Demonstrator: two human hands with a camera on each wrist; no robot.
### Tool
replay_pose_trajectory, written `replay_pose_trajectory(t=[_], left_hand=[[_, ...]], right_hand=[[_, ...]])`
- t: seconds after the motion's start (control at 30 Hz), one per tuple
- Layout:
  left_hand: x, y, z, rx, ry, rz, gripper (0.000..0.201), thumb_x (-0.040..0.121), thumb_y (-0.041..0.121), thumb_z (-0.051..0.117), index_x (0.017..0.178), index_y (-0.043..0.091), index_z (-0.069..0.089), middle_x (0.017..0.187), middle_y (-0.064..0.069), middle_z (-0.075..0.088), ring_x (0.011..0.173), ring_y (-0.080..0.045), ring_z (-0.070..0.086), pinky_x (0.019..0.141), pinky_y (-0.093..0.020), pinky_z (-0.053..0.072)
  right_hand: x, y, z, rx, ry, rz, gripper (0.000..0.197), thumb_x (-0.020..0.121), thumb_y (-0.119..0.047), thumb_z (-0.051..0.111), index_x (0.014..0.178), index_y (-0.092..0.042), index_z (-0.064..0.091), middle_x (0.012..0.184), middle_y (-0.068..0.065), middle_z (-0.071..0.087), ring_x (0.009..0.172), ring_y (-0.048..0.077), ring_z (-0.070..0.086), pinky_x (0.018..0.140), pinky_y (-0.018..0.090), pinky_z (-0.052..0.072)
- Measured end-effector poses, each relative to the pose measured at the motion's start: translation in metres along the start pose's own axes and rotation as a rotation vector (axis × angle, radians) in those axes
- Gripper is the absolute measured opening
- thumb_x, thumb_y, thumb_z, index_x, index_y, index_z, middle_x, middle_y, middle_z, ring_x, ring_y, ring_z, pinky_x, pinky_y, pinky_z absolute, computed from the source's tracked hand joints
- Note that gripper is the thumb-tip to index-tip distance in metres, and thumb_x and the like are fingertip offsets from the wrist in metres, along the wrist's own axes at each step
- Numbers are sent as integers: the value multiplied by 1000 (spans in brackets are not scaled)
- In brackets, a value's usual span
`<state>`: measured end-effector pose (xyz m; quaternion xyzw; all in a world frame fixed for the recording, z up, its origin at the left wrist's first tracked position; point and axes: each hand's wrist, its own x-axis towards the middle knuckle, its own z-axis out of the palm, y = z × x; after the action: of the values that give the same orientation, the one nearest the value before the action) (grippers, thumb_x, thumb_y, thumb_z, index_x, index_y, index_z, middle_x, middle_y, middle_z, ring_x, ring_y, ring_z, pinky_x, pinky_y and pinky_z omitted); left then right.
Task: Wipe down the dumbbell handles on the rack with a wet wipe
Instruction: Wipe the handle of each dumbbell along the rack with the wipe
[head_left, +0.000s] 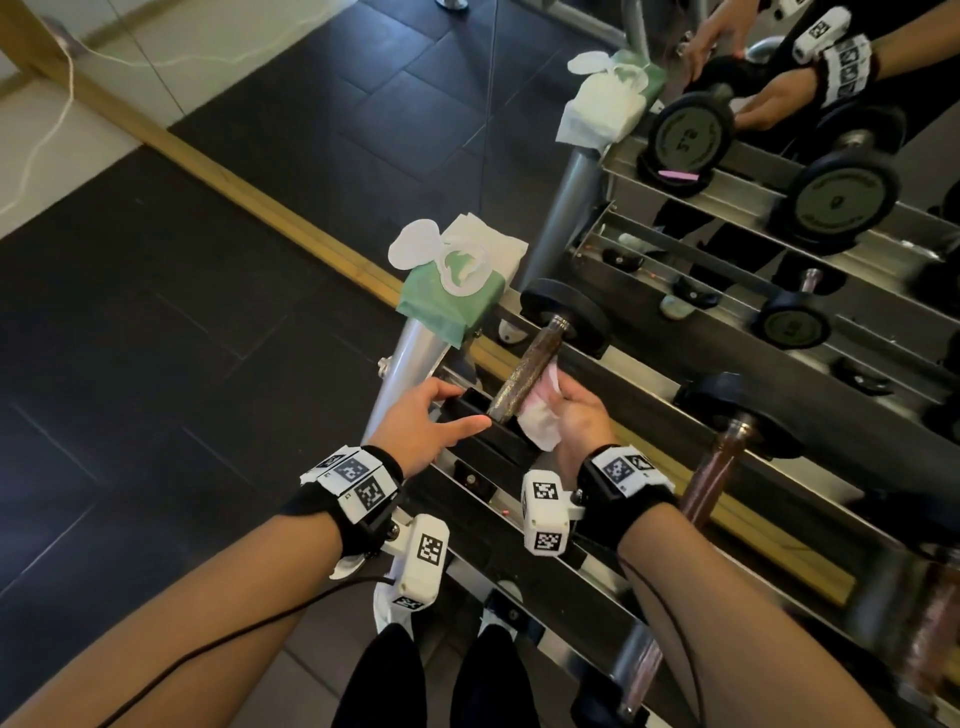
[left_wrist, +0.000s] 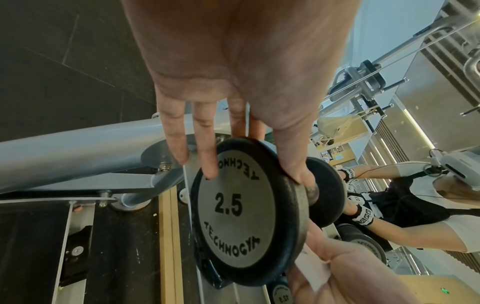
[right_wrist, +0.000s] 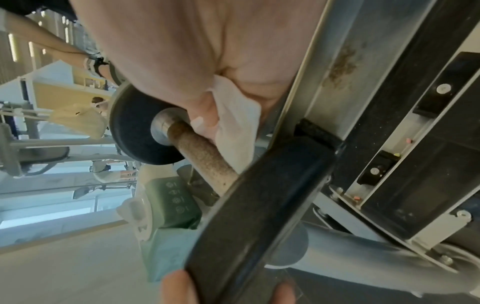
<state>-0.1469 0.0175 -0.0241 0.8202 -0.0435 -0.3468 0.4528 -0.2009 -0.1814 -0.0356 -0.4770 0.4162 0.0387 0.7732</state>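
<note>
A 2.5 dumbbell lies across the top rails of the rack (head_left: 524, 564). Its rough, rust-speckled handle (head_left: 524, 374) (right_wrist: 202, 156) runs away from me. My left hand (head_left: 467, 408) pinches the near black plate (left_wrist: 241, 216), fingers on its outer face and thumb (left_wrist: 298, 174) on its inner edge. My right hand (head_left: 566, 402) holds a crumpled white wet wipe (head_left: 540, 423) (right_wrist: 233, 123) against the right side of the handle, near the middle. The far plate (head_left: 566, 317) (right_wrist: 140, 131) rests on the back rail.
A green pack of wipes (head_left: 447, 296) with its lid open sits on the rack's left post. Another dumbbell (head_left: 719, 467) lies to the right, a third (head_left: 639, 670) lower down. A mirror (head_left: 779, 156) behind the rack reflects everything. Dark floor tiles lie to the left.
</note>
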Motion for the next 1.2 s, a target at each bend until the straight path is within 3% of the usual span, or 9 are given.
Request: replay_pose_trajectory(t=[0.13,0.23,0.33,0.4,0.57,0.7,0.93,1.0,1.2], left_hand=[[1,-2,1,47,4,2,52,70,65,78,112,48,53,127,10,60,111,-18,66,103,-42,49],[2,-3,1,49,0,-3,55,72,63,78,118,44,54,131,8,59,111,-19,65,103,-42,49],[2,-2,1,29,-8,2,54,75,57,79,120,39,56,128,9,60,111,-20,65,104,-45,48],[2,-2,2,19,-10,6,54,76,55,79,122,37,56,129,9,59,111,-20,65,105,-45,48],[2,-1,3,24,-6,10,57,77,54,78,125,36,55,131,9,56,111,-19,64,105,-46,48],[0,0,3,15,-3,1,59,77,53,78,128,34,54,134,7,54,113,-22,64,105,-46,48],[-1,1,3,-11,1,3,61,76,52,79,128,33,54,133,7,55,112,-21,64,102,-46,50],[-2,0,3,-18,-1,7,59,76,52,79,127,34,54,132,8,54,112,-21,64,102,-47,50],[-2,1,4,13,6,-1,60,76,54,78,128,35,53,137,6,54,116,-22,63,105,-46,48]], right_hand=[[3,-10,-13,-42,60,28,29,98,0,47,114,-12,67,102,14,75,88,23,74,65,29,57],[6,-11,-6,-4,74,33,27,99,-5,47,95,-21,69,75,3,76,62,14,73,46,22,53],[5,-5,8,-14,21,38,20,101,-14,49,106,-21,68,86,3,76,68,13,74,49,22,54],[0,-3,7,-24,-1,35,23,103,-11,45,110,-19,65,73,-3,75,60,8,72,44,18,51],[-19,-3,-13,-16,-94,4,31,95,-9,53,125,-8,64,111,14,73,102,24,71,85,33,56],[-8,-4,-9,20,-17,-45,28,99,-9,50,121,-13,67,108,13,74,94,24,74,70,30,59],[-3,12,8,-1,-75,-20,38,99,-15,49,132,-30,59,118,4,71,104,23,70,82,39,57],[-7,14,-3,24,-92,-34,39,95,-16,53,131,-29,60,115,4,73,105,23,71,78,35,60],[-6,6,-6,42,-17,-40,33,93,-10,58,111,-37,68,102,2,76,93,21,74,67,31,60]])
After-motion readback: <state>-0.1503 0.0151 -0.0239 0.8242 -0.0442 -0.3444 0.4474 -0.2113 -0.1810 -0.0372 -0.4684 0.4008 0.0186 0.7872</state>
